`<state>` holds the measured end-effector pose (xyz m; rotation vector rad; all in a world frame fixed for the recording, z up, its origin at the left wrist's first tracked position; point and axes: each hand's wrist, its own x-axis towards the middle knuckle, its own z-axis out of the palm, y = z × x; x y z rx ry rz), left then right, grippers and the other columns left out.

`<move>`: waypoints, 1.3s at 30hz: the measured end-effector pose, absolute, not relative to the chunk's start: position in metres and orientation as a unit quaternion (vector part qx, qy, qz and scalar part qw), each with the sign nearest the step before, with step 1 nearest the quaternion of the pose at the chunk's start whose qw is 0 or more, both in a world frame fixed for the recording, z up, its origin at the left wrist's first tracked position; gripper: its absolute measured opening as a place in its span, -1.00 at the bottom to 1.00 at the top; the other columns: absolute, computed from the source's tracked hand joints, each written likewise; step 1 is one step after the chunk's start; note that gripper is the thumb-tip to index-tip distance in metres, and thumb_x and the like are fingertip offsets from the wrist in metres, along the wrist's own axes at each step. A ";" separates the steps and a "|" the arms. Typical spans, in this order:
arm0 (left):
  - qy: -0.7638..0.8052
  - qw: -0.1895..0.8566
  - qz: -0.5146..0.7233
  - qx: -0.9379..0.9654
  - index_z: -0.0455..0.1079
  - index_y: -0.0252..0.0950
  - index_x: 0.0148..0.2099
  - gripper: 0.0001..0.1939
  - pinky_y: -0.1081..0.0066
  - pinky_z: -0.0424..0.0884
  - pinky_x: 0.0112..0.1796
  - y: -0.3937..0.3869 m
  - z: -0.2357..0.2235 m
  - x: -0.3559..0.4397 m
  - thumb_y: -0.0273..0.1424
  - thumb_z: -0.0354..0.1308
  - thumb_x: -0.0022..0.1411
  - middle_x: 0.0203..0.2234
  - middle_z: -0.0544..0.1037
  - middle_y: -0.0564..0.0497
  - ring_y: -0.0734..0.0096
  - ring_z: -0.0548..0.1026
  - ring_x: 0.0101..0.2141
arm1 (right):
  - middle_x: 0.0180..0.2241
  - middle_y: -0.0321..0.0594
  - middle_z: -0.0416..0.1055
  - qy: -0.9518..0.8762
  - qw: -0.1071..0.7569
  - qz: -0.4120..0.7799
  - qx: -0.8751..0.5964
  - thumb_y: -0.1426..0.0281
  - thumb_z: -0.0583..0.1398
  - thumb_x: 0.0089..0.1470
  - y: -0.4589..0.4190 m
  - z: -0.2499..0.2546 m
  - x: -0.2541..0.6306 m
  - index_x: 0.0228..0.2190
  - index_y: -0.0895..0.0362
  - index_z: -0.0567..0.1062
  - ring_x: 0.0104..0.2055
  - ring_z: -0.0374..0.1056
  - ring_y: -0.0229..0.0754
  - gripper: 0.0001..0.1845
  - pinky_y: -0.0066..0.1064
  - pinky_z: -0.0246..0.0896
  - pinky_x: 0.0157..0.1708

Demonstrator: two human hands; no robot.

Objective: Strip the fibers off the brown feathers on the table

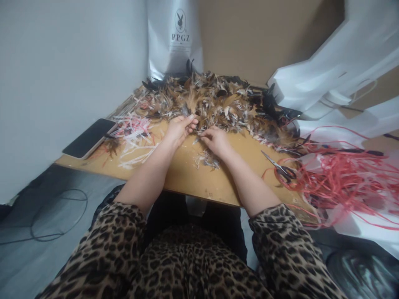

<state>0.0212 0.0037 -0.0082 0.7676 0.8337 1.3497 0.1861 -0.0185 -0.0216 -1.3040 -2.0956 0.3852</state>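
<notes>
My left hand (182,129) is closed at the near edge of a large heap of brown and black feathers (227,104), thumb against the forefinger. A brown feather (192,99) stands up from its fingertips, apparently pinched there by the quill end. Close beside it, my right hand (217,142) has its fingers pressed together, pointing toward the left one. What lies between those fingertips is too small to make out. Below the hands, a few grey and white feather scraps (208,160) lie on the wooden tabletop (193,178).
A phone (89,138) lies at the left edge, near pink and white strips (134,128). To the right are black-handled scissors (282,168) and a tangle of red strings (346,178). A silver bag (174,54) stands behind the heap; white sheeting (336,62) rises at right.
</notes>
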 end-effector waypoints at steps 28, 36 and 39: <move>0.388 0.646 0.506 0.420 0.44 -0.45 -0.38 -0.86 0.66 0.31 -0.56 -0.001 -0.008 0.020 -0.44 0.28 0.08 -0.31 0.61 -0.12 0.64 0.50 -0.51 | -0.41 -0.20 0.33 -0.808 0.307 0.120 -0.489 0.46 0.14 -0.14 -0.016 -0.002 0.212 -0.48 0.16 0.45 -0.35 0.25 -0.18 -0.90 -0.36 0.13 -0.30; 0.404 0.627 0.484 0.457 0.43 -0.48 -0.42 -0.85 0.62 0.37 -0.52 0.000 -0.015 0.026 -0.47 0.31 0.03 -0.51 0.58 -0.09 0.57 0.51 -0.55 | -0.42 -0.20 0.34 -0.808 0.313 0.110 -0.486 0.45 0.13 -0.15 -0.016 -0.001 0.211 -0.49 0.15 0.44 -0.34 0.25 -0.16 -0.91 -0.35 0.14 -0.29; 0.409 0.624 0.481 0.459 0.42 -0.47 -0.41 -0.86 0.61 0.37 -0.52 0.000 -0.017 0.026 -0.47 0.29 0.06 -0.52 0.58 -0.09 0.56 0.52 -0.55 | -0.44 -0.21 0.35 -0.797 0.336 0.116 -0.489 0.45 0.12 -0.15 -0.015 -0.003 0.210 -0.50 0.15 0.43 -0.36 0.25 -0.18 -0.91 -0.36 0.13 -0.30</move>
